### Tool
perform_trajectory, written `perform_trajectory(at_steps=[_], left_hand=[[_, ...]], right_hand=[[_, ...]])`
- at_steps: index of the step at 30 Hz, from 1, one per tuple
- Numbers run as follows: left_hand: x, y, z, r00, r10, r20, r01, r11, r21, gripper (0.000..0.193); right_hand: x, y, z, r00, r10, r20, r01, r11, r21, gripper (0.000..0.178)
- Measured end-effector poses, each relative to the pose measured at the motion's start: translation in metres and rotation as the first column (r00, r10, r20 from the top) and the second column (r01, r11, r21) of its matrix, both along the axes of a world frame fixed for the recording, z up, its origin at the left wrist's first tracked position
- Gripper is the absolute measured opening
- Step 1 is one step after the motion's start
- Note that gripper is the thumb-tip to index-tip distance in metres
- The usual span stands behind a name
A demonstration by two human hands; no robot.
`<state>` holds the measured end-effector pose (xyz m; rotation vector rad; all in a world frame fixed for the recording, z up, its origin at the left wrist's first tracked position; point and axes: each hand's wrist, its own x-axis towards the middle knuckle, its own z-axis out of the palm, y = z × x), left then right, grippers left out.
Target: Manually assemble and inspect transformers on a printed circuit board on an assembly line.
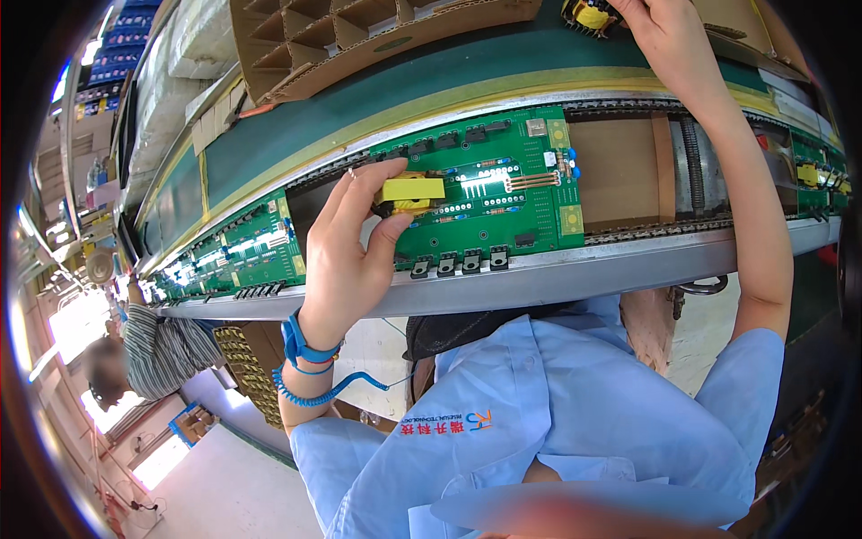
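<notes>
My left hand (348,241), with a blue wrist strap (310,346) and coiled cord, grips a yellow-taped transformer (413,189) between thumb and fingers. The transformer is at the left part of a green circuit board (539,228); whether its pins sit in the board is hidden. Black components line both long edges of this board, and blue round parts stand at its right end. At the top edge of the view, beyond the line, my right hand (666,36) is closed on a second transformer (591,16), yellow and black with pins showing. Part of that hand is cut off.
The board rides between metal conveyor rails (539,289). More boards lie along the line, left (238,251) and right (813,175). A divided cardboard box (359,63) stands on the green bench behind. At far left, a person in a striped top (162,346) is at the same line.
</notes>
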<state>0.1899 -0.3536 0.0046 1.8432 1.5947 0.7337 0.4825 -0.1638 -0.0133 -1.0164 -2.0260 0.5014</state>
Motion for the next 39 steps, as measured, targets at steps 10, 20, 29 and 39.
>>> perform_trajectory(at_steps=[10, 20, 29, 39], left_hand=[[0.027, 0.010, 0.021, 0.868, -0.177, -0.464, 0.230, 0.971, 0.060, 0.045], [0.032, 0.024, 0.023, 0.757, -0.303, -0.579, 0.366, 0.930, -0.007, 0.041], [0.038, 0.000, 0.008, 0.766, -0.088, -0.637, 0.254, 0.952, 0.173, 0.031], [0.031, -0.035, -0.015, 0.930, 0.071, -0.359, 0.116, 0.873, 0.474, 0.029]], right_hand=[[-0.005, -0.007, 0.003, 0.974, -0.028, 0.223, 0.011, 0.997, 0.079, 0.031], [-0.008, -0.013, 0.017, 0.985, 0.001, 0.171, 0.023, 0.991, -0.135, 0.026], [0.005, 0.011, -0.009, 0.951, 0.040, 0.307, -0.035, 0.999, -0.022, 0.035], [0.047, 0.052, -0.057, 0.834, -0.110, 0.540, -0.074, 0.949, 0.308, 0.039]])
